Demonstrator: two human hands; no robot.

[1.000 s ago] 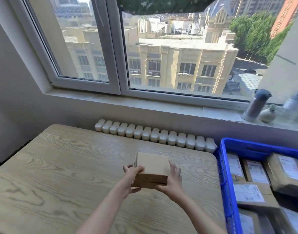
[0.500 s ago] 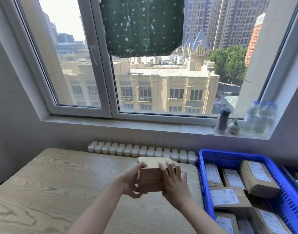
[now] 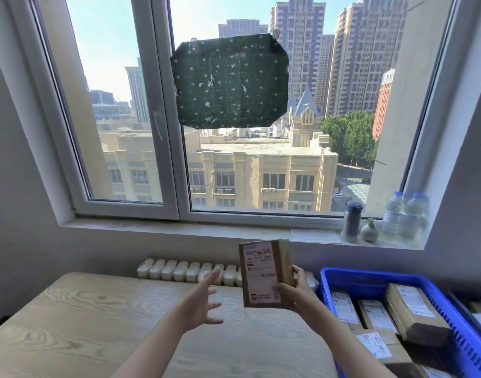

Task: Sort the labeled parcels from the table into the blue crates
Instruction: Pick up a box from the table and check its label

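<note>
Head view. Item: parcel (image 3: 263,274), upright, label facing the camera, raised clear of the surface (image 3: 83,323). Held by: right hand (image 3: 296,291) alone, gripping its lower right corner. Beside it: left hand (image 3: 203,304), spread and empty, just left of the parcel. Destination: blue crate (image 3: 370,274), right of the right hand (already crowded with boxes). Risk: the one-cornered grip may let the parcel tip or slip, and the crowded crate may leave it perched.

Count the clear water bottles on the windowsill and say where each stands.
2. The left water bottle stands on the windowsill, just right of the small plant pot; the right water bottle stands beside it, further right. None looks hidden.
</note>
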